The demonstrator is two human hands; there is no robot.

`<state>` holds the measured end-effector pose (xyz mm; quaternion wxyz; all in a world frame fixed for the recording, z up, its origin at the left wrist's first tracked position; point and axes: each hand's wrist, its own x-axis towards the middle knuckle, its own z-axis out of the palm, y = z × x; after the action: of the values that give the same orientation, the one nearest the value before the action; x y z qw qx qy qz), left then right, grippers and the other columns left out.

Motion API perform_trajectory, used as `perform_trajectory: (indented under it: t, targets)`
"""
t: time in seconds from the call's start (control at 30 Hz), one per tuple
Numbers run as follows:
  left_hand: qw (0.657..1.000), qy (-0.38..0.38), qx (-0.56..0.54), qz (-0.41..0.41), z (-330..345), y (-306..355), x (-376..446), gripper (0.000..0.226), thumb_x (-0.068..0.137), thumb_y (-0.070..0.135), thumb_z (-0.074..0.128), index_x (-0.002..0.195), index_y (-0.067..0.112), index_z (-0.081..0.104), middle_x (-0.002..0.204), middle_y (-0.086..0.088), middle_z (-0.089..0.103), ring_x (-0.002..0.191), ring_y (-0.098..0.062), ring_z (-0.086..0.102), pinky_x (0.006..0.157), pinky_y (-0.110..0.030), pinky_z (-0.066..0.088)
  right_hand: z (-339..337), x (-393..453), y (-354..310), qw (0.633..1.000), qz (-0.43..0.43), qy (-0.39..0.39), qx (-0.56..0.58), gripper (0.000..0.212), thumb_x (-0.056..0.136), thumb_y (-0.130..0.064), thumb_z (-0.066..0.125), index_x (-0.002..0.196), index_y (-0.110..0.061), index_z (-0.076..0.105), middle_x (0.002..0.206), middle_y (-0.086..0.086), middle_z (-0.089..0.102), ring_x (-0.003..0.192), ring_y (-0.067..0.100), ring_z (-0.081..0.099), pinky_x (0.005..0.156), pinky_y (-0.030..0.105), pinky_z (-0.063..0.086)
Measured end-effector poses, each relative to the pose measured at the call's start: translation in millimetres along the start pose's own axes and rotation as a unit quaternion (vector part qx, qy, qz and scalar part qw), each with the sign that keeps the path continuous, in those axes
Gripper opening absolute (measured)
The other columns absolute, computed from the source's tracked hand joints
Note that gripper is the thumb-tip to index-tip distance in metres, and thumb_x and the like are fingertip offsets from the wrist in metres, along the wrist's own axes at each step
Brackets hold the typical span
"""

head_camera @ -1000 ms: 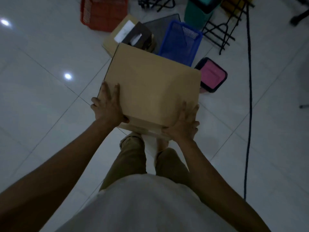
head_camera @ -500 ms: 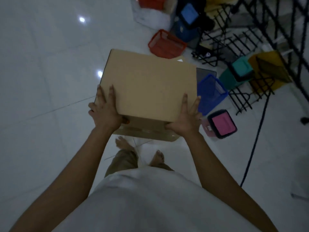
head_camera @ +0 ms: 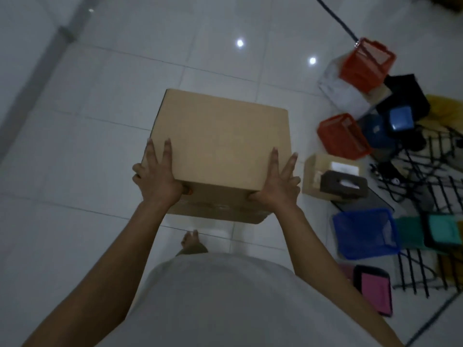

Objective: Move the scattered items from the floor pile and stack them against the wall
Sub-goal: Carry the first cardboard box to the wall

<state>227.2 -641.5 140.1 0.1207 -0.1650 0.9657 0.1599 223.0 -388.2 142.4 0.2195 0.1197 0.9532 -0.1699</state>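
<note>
White floor tiles [head_camera: 87, 171] are stretching left toward the wall [head_camera: 15, 58]; the pile [head_camera: 375, 171] is lying right.
Left hand [head_camera: 156, 179] and right hand [head_camera: 278, 186] are clasping the cardboard box [head_camera: 220, 144] at its near corners.

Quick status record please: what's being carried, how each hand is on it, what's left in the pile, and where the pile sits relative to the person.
carried: cardboard box, closed, off the floor
left hand: grips near left corner, fingers flat on top, thumb on the near side
right hand: grips near right corner, same way
pile: to the person's right, on the floor
pile items: two red baskets, blue basket, small box, black racks, pink tray
</note>
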Motion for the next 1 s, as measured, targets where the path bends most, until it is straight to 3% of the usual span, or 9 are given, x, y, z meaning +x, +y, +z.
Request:
perform_trajectory:
  t: [0.27,0.47,0.77,1.0]
  targets:
    - [0.995,0.054,-0.024,-0.085,-62,-111,63,0.132,0.053,0.045,0.089,0.15,0.043,-0.002,0.159,-0.001,-0.012,0.127,-0.044,0.022,0.103,-0.055,0.025,20,54,-158,0.991,-0.118,-0.038,-0.043,0.139,0.061,-0.049,0.083,0.145,-0.045,-0.027,0.15,0.011,-0.042,0.128,0.047,0.028,0.103,0.052,0.033]
    - [0.983,0.09,-0.032,-0.154,-91,-159,110,0.134,0.051,0.043,0.091,0.151,0.039,0.002,0.16,-0.006,-0.01,0.125,-0.044,0.025,0.101,-0.054,0.027,29,101,-247,0.98,-0.179,-0.073,-0.052,0.138,0.061,-0.047,0.084,0.145,-0.045,-0.026,0.15,0.009,-0.042,0.13,0.045,0.027,0.105,0.053,0.031]
    - [0.943,0.086,-0.077,-0.311,-111,-168,179,0.137,0.048,0.04,0.092,0.148,0.043,-0.001,0.159,0.002,-0.014,0.129,-0.046,0.022,0.102,-0.061,0.027,13,204,-348,0.937,-0.291,-0.118,-0.154,0.141,0.061,-0.051,0.084,0.144,-0.044,-0.029,0.151,0.01,-0.04,0.13,0.046,0.029,0.104,0.053,0.036]
    - [0.908,0.129,-0.097,-0.387,-125,-145,262,0.134,0.052,0.049,0.088,0.15,0.039,-0.004,0.159,-0.003,-0.011,0.129,-0.046,0.023,0.101,-0.059,0.029,-21,314,-441,0.888,-0.388,-0.133,-0.208,0.142,0.059,-0.051,0.086,0.147,-0.04,-0.025,0.152,0.012,-0.04,0.131,0.05,0.028,0.102,0.054,0.038]
